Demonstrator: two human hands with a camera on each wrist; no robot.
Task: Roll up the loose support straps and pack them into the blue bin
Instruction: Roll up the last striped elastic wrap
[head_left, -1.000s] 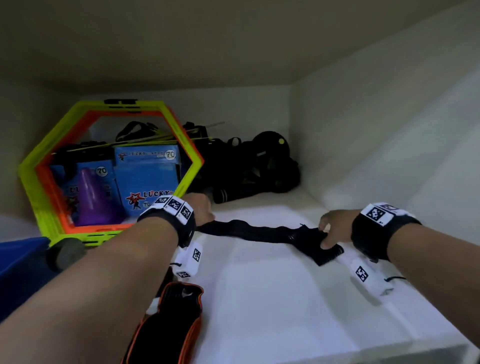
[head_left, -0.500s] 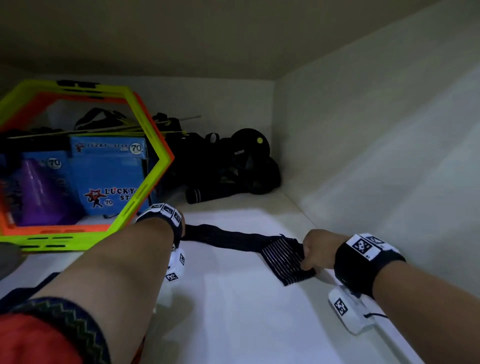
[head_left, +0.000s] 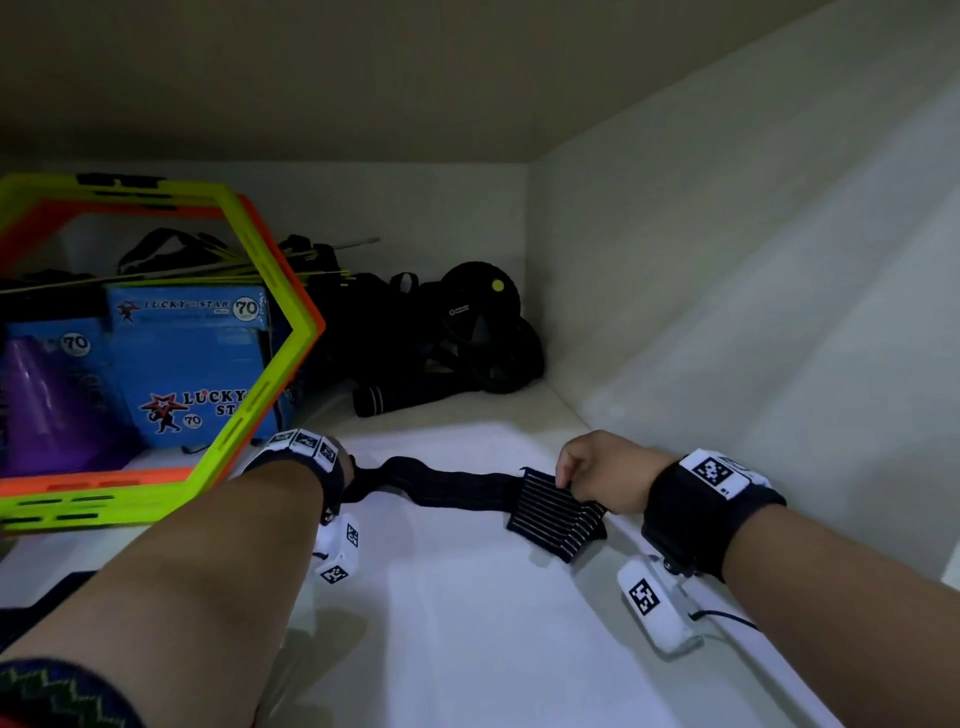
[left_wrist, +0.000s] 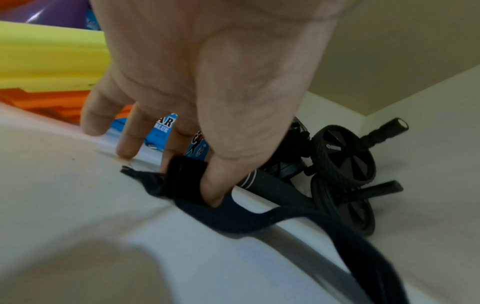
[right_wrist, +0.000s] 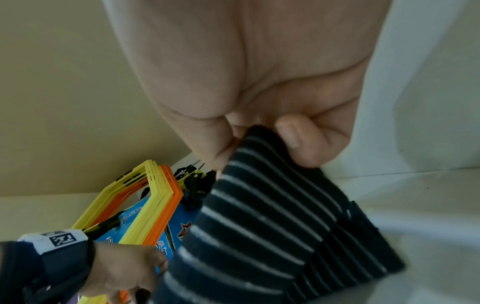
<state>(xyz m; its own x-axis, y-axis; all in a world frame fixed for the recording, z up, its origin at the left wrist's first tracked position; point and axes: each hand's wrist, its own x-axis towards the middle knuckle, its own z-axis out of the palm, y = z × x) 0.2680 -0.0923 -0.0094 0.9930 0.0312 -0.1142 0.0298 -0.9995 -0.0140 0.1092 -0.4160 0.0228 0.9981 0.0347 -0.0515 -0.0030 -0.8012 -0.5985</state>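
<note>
A black support strap (head_left: 447, 480) lies stretched across the white shelf between my two hands. Its wide end, ribbed with thin white stripes (head_left: 556, 512), is pinched between thumb and fingers of my right hand (head_left: 597, 473), as the right wrist view shows (right_wrist: 259, 216). My left hand (head_left: 348, 467) pinches the narrow end (left_wrist: 192, 183) between thumb and a finger, down on the shelf. The other left fingers (left_wrist: 127, 148) touch the shelf surface. The blue bin is out of every view.
Stacked yellow and orange hexagon frames (head_left: 280, 374) lean at the left, with blue boxes (head_left: 192, 364) and a purple cone (head_left: 47, 405) behind them. A black ab wheel (head_left: 478, 327) and dark gear fill the back corner. The white side wall (head_left: 727, 338) stands close on the right.
The view has swung right, so the blue bin left the frame. My right hand shifted its hold, turning the wide end so its striped face shows. The strap stays stretched between both hands.
</note>
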